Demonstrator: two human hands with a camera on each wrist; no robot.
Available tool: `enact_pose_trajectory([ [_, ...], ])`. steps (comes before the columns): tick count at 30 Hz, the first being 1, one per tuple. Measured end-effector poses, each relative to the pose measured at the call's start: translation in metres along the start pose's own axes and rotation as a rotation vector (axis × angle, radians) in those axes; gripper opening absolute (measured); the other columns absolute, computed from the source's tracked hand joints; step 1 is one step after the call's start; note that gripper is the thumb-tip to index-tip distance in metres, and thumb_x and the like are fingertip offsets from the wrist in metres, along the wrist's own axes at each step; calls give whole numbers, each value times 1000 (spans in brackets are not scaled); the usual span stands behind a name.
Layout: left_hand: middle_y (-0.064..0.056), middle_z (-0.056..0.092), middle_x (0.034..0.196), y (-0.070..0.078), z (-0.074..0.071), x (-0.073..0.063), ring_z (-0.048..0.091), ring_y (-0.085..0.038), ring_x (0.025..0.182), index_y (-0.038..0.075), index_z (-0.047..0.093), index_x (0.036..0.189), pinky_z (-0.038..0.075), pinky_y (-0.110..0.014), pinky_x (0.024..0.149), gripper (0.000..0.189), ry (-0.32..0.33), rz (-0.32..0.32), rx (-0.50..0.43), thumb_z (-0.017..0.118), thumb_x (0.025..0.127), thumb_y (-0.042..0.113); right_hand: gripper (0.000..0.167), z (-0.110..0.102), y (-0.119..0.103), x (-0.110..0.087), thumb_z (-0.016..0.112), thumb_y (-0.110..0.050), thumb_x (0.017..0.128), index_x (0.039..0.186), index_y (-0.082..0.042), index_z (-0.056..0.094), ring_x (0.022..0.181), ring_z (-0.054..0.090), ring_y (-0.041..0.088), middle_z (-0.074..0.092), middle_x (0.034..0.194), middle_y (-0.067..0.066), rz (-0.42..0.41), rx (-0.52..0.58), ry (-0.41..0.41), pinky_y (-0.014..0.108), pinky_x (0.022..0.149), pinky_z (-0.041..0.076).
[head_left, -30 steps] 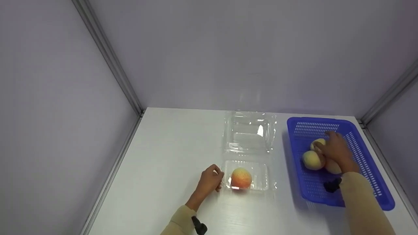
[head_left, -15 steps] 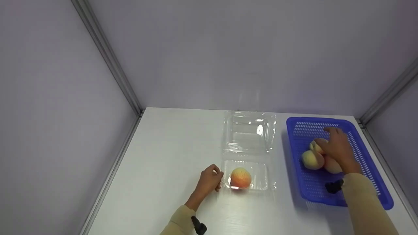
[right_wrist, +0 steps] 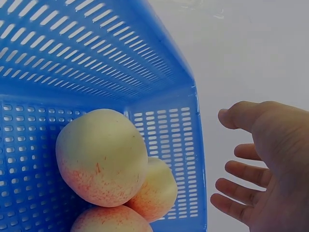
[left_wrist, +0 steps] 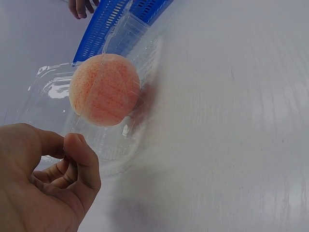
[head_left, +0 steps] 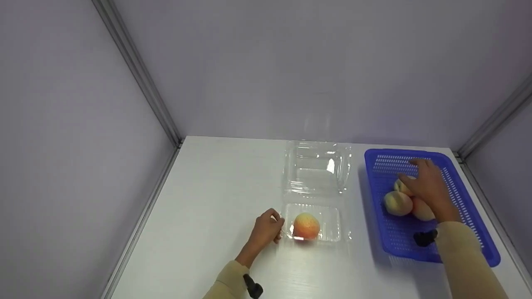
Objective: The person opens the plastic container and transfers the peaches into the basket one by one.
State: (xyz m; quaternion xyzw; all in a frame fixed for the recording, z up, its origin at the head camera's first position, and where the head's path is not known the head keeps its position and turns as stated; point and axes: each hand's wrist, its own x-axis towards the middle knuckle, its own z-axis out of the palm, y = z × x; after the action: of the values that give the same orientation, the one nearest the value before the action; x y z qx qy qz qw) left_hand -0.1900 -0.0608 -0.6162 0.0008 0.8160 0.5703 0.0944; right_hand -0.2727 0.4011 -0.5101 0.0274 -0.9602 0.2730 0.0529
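My left hand [head_left: 266, 228] pinches the left edge of a clear plastic clamshell container [head_left: 331, 224], thumb and forefinger together at its rim in the left wrist view. One yellow-red peach [head_left: 306, 226] sits in the container's near half; the lid half lies spread out behind it. On the right, my right hand [head_left: 430, 187] hovers over the blue basket [head_left: 399, 243], fingers apart and holding nothing. Beneath it are three peaches: a front one [head_left: 397, 204], a right one [head_left: 423, 210] and a back one [head_left: 403, 189], partly hidden by the thumb.
The white table [head_left: 216, 178] meets a pale wall [head_left: 266, 74] at the back, with grey metal framing [head_left: 137, 70] at the corners. The basket's raised, slotted sides stand between the peaches and the container.
My right hand has drawn slightly up and back from the peaches, so more of them shows. The left hand and the container have stayed put.
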Motion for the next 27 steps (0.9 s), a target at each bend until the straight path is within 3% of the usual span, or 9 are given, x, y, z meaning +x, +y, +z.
enact_pose_trajectory([
  [13, 2, 58, 61, 3, -1, -1, 55, -8, 48, 8, 57, 95, 51, -23, 45, 12, -6, -5, -17, 61, 105, 13, 68, -4, -15, -4, 66, -38, 105, 148, 10, 46, 136, 40, 57, 47, 146, 36, -28, -9, 27, 77, 112, 33],
  [27, 3, 57, 61, 3, 1, -2, 54, -8, 49, 7, 57, 96, 49, -20, 44, 11, 2, -17, -33, 62, 103, 13, 70, -13, -35, -11, 65, -42, 105, 150, 8, 45, 140, 38, 57, 42, 152, 36, -11, -6, -17, 78, 114, 32],
])
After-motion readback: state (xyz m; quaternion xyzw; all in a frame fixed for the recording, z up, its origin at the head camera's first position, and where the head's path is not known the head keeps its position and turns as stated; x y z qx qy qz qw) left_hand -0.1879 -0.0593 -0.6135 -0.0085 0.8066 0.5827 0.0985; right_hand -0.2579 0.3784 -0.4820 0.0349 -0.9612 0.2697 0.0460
